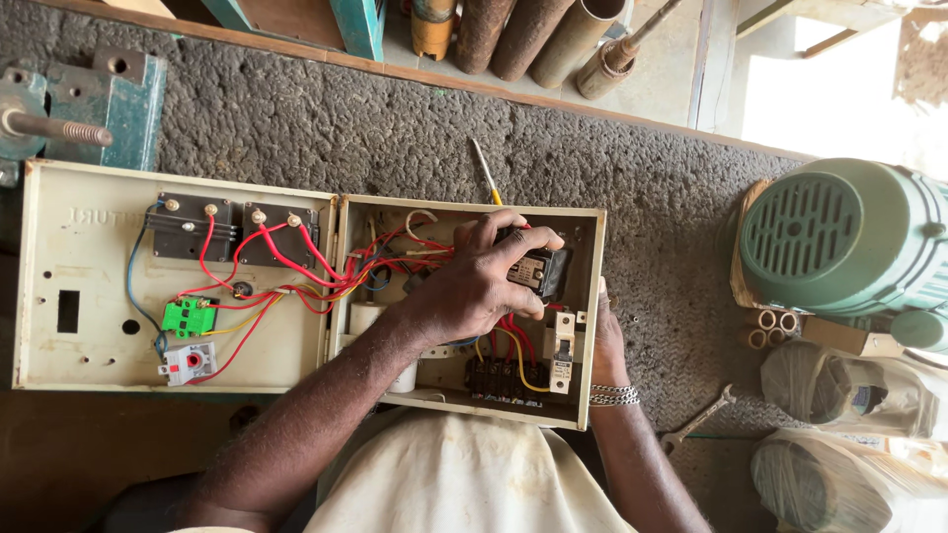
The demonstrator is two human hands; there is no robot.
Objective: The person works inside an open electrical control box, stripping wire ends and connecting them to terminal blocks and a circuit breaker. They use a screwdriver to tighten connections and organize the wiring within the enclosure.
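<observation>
Black relay (538,268) clamped under left hand (474,286), fingers curled over its top, forearm angled in. Right hand (606,345) grips box (591,296) wall just beside it.

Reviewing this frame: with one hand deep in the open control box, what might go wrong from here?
1. The left hand grips a black component among crowded red wires; a tug might loosen a connection.
2. The screwdriver lies partly hidden behind that hand, so its tip could slip onto nearby terminals.
3. The right hand only steadies the box's side wall, so the box may shift on the rough mat.
</observation>
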